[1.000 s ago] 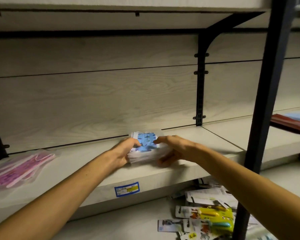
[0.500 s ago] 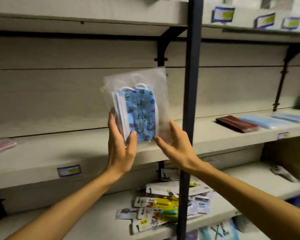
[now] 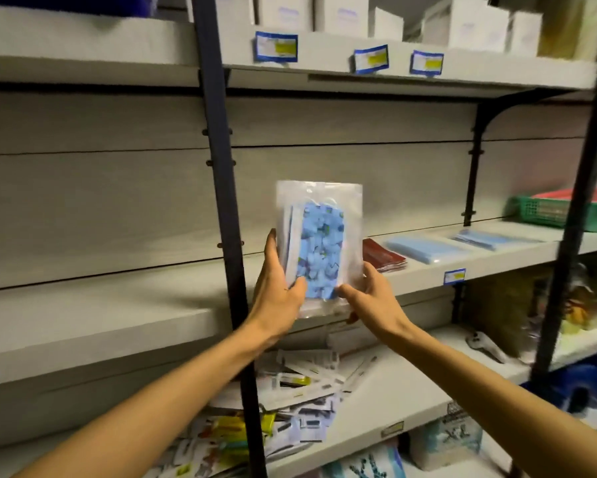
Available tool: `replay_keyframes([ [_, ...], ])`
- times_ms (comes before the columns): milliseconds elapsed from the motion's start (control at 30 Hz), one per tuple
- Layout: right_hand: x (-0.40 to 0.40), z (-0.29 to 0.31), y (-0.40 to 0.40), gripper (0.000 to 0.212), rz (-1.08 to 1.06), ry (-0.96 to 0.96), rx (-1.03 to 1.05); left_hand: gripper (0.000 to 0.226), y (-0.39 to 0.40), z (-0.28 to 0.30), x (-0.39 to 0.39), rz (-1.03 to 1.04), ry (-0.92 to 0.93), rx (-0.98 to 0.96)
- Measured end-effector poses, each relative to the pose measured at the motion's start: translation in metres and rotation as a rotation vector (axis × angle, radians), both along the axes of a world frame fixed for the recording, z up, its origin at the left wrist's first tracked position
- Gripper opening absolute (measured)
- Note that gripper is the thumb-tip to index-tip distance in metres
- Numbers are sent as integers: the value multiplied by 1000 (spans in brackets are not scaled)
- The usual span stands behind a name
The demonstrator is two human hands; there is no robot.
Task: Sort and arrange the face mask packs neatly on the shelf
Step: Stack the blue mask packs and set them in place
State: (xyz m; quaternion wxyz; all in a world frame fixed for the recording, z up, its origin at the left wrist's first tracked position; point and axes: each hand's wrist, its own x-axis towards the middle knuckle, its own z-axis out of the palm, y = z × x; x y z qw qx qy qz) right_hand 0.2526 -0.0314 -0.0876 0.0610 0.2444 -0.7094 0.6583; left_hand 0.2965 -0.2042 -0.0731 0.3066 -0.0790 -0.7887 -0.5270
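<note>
The stack of mask packs [image 3: 319,248] is held upright in the air in front of the middle shelf [image 3: 117,315], long axis vertical, with the printed blue face towards the camera. The left hand [image 3: 278,288] grips its lower left edge, thumb across the front, fingers curled behind. The right hand [image 3: 371,301] pinches the lower right corner, thumb forward. The flat piles already laid out lie to the right on the same shelf: a dark red pile [image 3: 383,258] nearest, then pale blue piles [image 3: 424,250] further along; the right hand is the nearer one to them. The wrappers are clear, glossy, limp film around soft pleated cloth; judged slippery and prone to fanning apart when tipped flat
</note>
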Motion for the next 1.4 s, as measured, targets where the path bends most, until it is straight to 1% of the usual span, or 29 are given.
replay_keyframes([
  [67, -21, 4, 6, 39, -9, -46, 129, 74, 6, 5, -26, 78, -164, 91],
  [133, -47, 10, 5, 37, -6, -109, 248, 61, 6, 9, -50, 157, -320, 113],
  [200, -73, 14, 0, 30, 15, -160, 347, 51, 4, 13, -73, 163, -453, 138],
  [267, -102, 19, -7, 26, 20, -145, 430, 48, -1, 18, -93, 141, -553, 153],
  [333, -131, 25, -14, 27, -6, -110, 504, 44, -8, 21, -114, 155, -592, 168],
  [433, -166, 31, -23, 25, -27, -110, 612, 37, -16, 18, -138, 167, -634, 229],
  [500, -183, 27, -25, 30, -60, -85, 715, 37, -20, 14, -150, 159, -667, 250],
  [567, -194, 22, -24, 38, -93, -14, 826, 39, -25, 12, -158, 163, -676, 276],
  [600, -197, 21, -24, 42, -97, -2, 841, 40, -26, 12, -161, 176, -670, 268],
  [667, -203, 23, -22, 49, -68, -16, 824, 37, -27, 10, -162, 209, -677, 189],
  [767, -201, 29, -20, 45, -41, 7, 864, 15, -24, 1, -162, 236, -675, 90],
  [800, -199, 28, -21, 43, -55, 42, 888, 16, -23, -2, -162, 233, -669, 55],
  [867, -192, 23, -24, 39, -108, 110, 924, 31, -20, -7, -161, 219, -644, 13],
  [933, -183, 12, -26, 41, -140, 122, 894, 64, -12, -10, -154, 273, -638, -35],
  [967, -178, 5, -26, 43, -159, 129, 861, 73, -10, -11, -152, 321, -643, -82],
  [1000, -174, -3, -26, 44, -192, 160, 837, 75, -7, -12, -150, 367, -655, -133],
  [1100, -166, -18, -27, 42, -273, 313, 801, 69, 1, -16, -148, 461, -680, -307],
  [1167, -166, -20, -28, 39, -302, 342, 793, 68, 9, -16, -147, 509, -704, -420],
  [1233, -167, -21, -29, 36, -319, 358, 799, 69, 14, -17, -147, 570, -720, -451],
  [1300, -165, -23, -28, 35, -323, 385, 791, 70, 15, -20, -145, 632, -696, -481],
  [1400, -164, -22, -25, 42, -300, 386, 829, 72, 17, -24, -139, 683, -648, -534],
])
